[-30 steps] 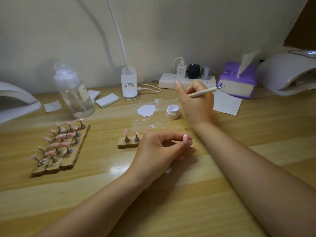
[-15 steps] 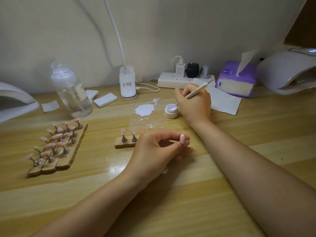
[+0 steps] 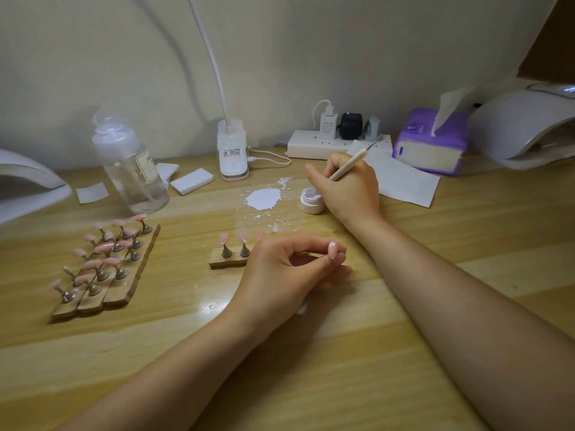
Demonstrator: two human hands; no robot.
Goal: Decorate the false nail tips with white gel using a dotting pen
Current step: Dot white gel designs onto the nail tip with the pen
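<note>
A small wooden stand (image 3: 226, 261) at the table's middle carries pink false nail tips (image 3: 224, 238) on metal pegs. My left hand (image 3: 286, 272) lies over the stand's right end, its thumb and fingers curled round it. My right hand (image 3: 347, 189) grips a cream dotting pen (image 3: 350, 163) and points its lower end into the small white gel jar (image 3: 308, 204); the pen's tip is hidden behind my fingers. A blot of white gel (image 3: 263, 199) is spread to the left of the jar.
Three more wooden stands (image 3: 107, 293) with several pink tips lie at the left. A clear bottle (image 3: 132, 169), a lamp base (image 3: 232, 152), a power strip (image 3: 306, 145), a purple tissue pack (image 3: 431, 144) and paper (image 3: 404, 180) line the back. A nail lamp (image 3: 525, 126) stands far right.
My right hand has come down and left from above the table to the gel jar, tilting the pen from nearly level to steep. My left hand stays on the stand.
</note>
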